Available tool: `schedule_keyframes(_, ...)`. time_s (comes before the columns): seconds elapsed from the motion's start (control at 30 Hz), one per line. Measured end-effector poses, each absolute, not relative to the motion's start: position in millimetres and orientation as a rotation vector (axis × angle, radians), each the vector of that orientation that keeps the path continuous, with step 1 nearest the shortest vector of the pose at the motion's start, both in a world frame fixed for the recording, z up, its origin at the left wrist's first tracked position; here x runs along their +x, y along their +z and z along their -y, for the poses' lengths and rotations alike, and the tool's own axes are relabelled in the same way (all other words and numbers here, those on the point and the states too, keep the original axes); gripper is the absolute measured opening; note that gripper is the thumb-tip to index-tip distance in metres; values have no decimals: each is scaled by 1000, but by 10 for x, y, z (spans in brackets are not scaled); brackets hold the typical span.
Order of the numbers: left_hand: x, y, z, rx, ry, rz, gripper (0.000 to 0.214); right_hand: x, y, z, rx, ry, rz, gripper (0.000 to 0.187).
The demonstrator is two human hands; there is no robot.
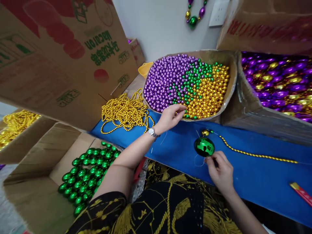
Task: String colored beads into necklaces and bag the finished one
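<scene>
My left hand, with a watch at its wrist, has its fingers pinched together at the near edge of a box of loose round beads, purple, green and gold. What the fingertips hold is too small to make out. Just below a large shiny green bead, my right hand pinches the thin clear thread. The thread runs on past a gold bead and a small green bead to a string of small gold beads lying on the blue table cover.
Gold bead strands lie piled left of the bead box. An open carton holds green oval beads. At right stands a box of purple and gold beads. A red and yellow item lies at the right. A necklace hangs on the wall.
</scene>
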State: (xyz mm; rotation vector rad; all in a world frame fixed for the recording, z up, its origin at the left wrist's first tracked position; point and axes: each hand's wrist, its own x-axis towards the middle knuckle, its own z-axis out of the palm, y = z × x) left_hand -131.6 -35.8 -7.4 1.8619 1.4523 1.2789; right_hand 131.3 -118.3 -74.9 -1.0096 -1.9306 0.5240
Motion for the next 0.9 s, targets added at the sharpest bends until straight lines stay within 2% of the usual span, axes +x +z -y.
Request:
schedule_keyframes(0.13, -1210, -42, -210, 2098, 807, -1414, 9, 1490, -628, 1171, -1029, 422, 1908, 11)
schedule_keyframes(0.27, -1142, -83, -429, 2160, 551, -1416, 11, 1643, -573, 1187, -1066, 383, 1876, 8)
schedule_keyframes(0.37, -1116, -103, -476, 2203, 496, -1411, 8, 1714, -592, 1192, -1098, 383, 1865, 9)
schedule_keyframes(0.53, -991, -134, -594, 2327, 376, -1382, 17, 1766, -640, 1177, -1119, 376, 1841, 7)
schedule_keyframes(0.83, -631, -203, -753, 2237, 409, -1543, 13, 1728, -645, 1165, -1141, 376, 1830, 6)
schedule_keyframes(0.9, -655, -162, -635, 2162, 554, -1491, 13, 1714, -643, 1179, -1152, 367, 1833, 6)
